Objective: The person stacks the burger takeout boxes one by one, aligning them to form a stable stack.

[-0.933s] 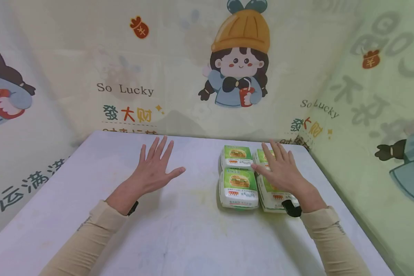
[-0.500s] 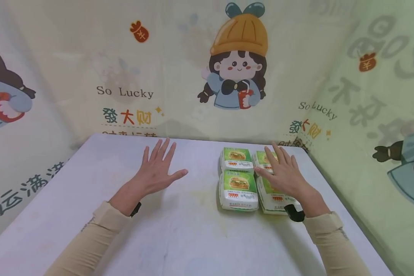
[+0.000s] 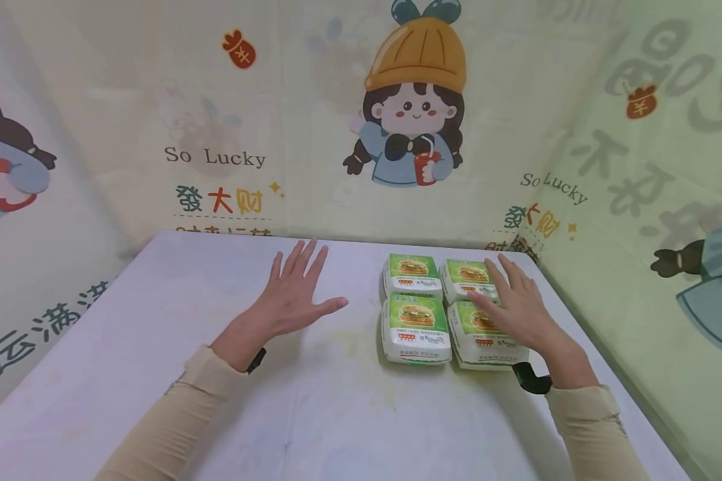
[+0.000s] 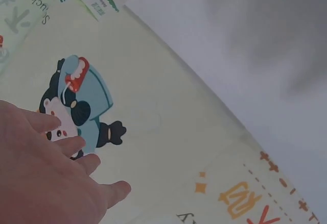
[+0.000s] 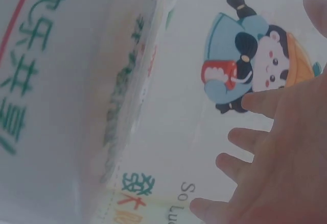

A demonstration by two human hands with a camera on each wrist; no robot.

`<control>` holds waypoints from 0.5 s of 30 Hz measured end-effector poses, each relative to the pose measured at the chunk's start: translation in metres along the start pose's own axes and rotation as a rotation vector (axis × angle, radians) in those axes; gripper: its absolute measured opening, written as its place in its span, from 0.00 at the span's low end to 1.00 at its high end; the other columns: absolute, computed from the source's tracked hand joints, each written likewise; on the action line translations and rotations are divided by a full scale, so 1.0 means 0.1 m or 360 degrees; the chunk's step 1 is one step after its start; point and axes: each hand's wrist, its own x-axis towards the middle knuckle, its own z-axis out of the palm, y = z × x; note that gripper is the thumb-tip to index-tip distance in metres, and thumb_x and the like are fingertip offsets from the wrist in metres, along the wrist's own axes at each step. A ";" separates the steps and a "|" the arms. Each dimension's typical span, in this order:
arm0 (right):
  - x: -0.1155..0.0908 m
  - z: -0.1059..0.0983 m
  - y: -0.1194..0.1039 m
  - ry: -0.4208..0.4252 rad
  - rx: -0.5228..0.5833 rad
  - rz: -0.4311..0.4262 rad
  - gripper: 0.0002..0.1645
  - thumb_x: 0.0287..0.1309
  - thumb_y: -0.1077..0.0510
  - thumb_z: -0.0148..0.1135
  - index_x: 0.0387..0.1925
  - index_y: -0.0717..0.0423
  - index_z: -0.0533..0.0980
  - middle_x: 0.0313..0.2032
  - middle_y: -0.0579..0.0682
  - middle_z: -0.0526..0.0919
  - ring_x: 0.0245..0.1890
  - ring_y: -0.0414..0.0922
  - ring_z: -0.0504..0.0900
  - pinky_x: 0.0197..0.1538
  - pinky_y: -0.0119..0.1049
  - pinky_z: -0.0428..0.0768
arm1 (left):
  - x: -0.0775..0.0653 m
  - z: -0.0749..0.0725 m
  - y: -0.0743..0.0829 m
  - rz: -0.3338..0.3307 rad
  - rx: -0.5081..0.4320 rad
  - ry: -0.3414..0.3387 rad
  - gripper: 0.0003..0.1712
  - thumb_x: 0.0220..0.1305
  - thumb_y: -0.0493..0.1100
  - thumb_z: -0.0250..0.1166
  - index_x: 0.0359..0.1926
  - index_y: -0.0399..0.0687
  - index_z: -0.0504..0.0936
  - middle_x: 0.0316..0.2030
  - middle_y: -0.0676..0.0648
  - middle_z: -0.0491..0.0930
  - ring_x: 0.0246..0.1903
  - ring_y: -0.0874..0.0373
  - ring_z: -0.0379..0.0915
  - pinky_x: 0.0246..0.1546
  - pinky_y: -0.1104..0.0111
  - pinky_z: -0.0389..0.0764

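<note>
Several white-and-green packs printed with a hamburger stand together on the table in two rows. Front left is one pack [image 3: 416, 329]; behind it is another pack [image 3: 412, 275]. My right hand [image 3: 523, 310], fingers spread and straight, is over the right side of the front right pack [image 3: 475, 334] and partly hides it and the back right pack [image 3: 466, 275]. It holds nothing. My left hand [image 3: 291, 300] is spread above the table, left of the packs, with nothing in it. In the right wrist view, a pack's white side [image 5: 56, 106] looms close to my right hand [image 5: 286, 152].
The white table [image 3: 331, 414] ends at a cloth backdrop [image 3: 313, 133] printed with cartoon figures and lettering, which hangs behind it and on both sides. Dark bands sit on both wrists below the hands.
Both hands have drifted to the right, still spread. More of the two right packs now shows beside my right hand. The packs stay where they were.
</note>
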 end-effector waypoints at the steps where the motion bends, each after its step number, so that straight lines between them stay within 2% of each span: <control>1: -0.01 0.00 0.02 -0.0002 0.0014 0.0012 0.52 0.69 0.31 0.45 0.79 0.54 0.39 0.78 0.63 0.34 0.76 0.68 0.36 0.70 0.73 0.37 | 0.01 0.00 0.02 0.0004 -0.0005 -0.0002 0.60 0.61 0.78 0.50 0.80 0.50 0.39 0.80 0.44 0.34 0.79 0.45 0.24 0.74 0.39 0.31; 10: -0.14 -0.01 0.13 -0.0042 0.0220 0.0069 0.50 0.69 0.35 0.48 0.78 0.57 0.44 0.78 0.63 0.35 0.75 0.70 0.36 0.66 0.77 0.43 | 0.08 0.06 0.22 0.0077 -0.0072 -0.0040 0.61 0.60 0.78 0.52 0.80 0.50 0.39 0.80 0.45 0.34 0.79 0.46 0.26 0.76 0.41 0.33; 15: -0.19 0.01 0.24 -0.0105 0.0336 0.0081 0.49 0.69 0.36 0.50 0.78 0.56 0.46 0.78 0.61 0.35 0.75 0.70 0.36 0.62 0.80 0.48 | 0.12 0.14 0.35 0.0120 -0.0165 -0.0077 0.62 0.59 0.76 0.56 0.80 0.49 0.39 0.80 0.46 0.36 0.79 0.46 0.28 0.76 0.42 0.37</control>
